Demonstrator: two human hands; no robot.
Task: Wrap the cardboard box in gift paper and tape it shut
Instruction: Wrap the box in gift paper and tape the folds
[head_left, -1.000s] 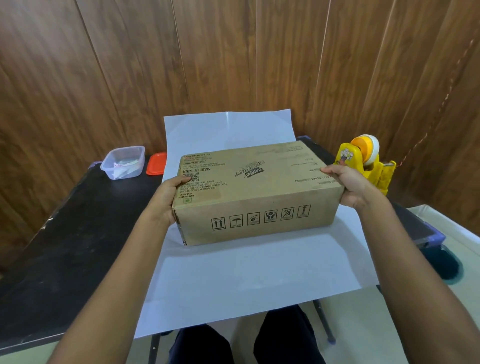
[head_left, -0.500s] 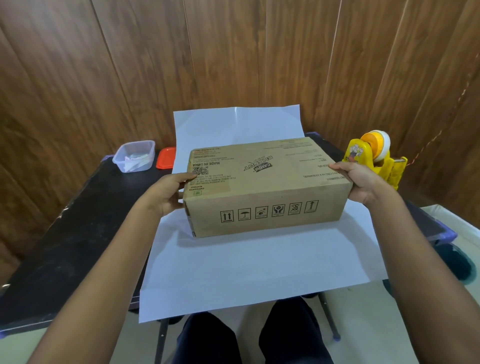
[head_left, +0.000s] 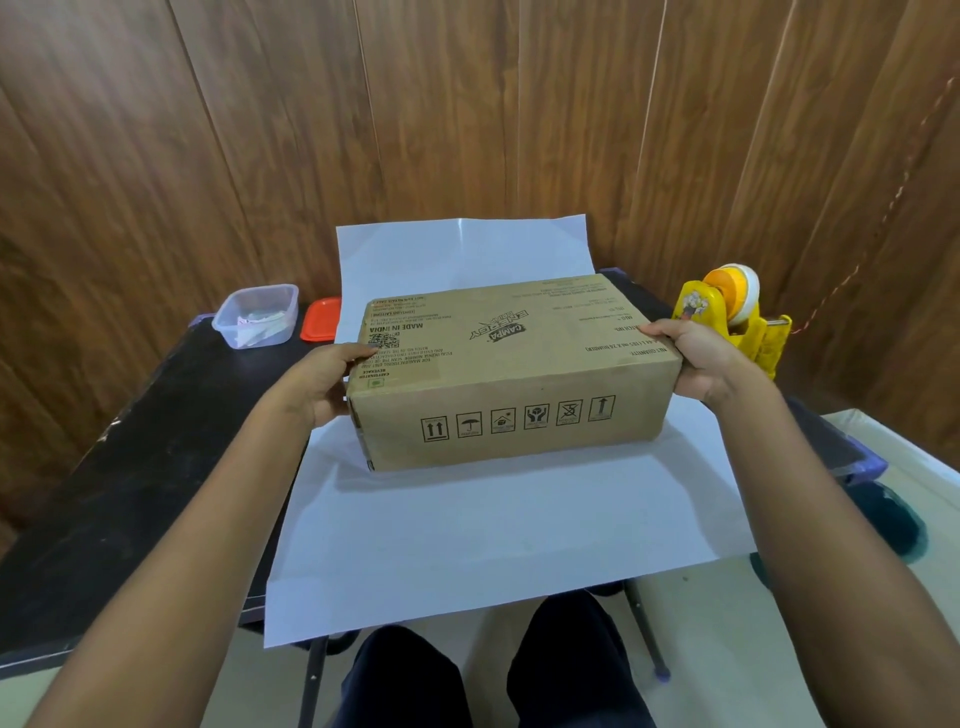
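Knees (head_left: 483, 680) in dark trousers occupy the bottom edge of the view, below the overhanging near edge of the gift paper (head_left: 493, 540). This white sheet lies flat across the black table (head_left: 130, 493) and extends to the wood-panel wall (head_left: 467, 104), where its far end curves upward.

Position of the task item: the cardboard box (head_left: 511, 374) sits on the middle of the sheet, long side facing the person, handling symbols printed along its near face.

Left hand (head_left: 319, 387): pressed against the left end of the box, thumb laid over the top edge; the remaining fingers are hidden behind the end face, so their spread cannot be determined. Right hand (head_left: 698, 358): clamped on the right end, thumb on the top edge, other fingers out of sight.

Just behind the right hand stands a yellow tape dispenser (head_left: 737, 317) carrying an orange-cored roll. At the far left of the table, a clear plastic container (head_left: 257, 316) rests beside a red lid (head_left: 321, 319), which touches the paper's left edge.
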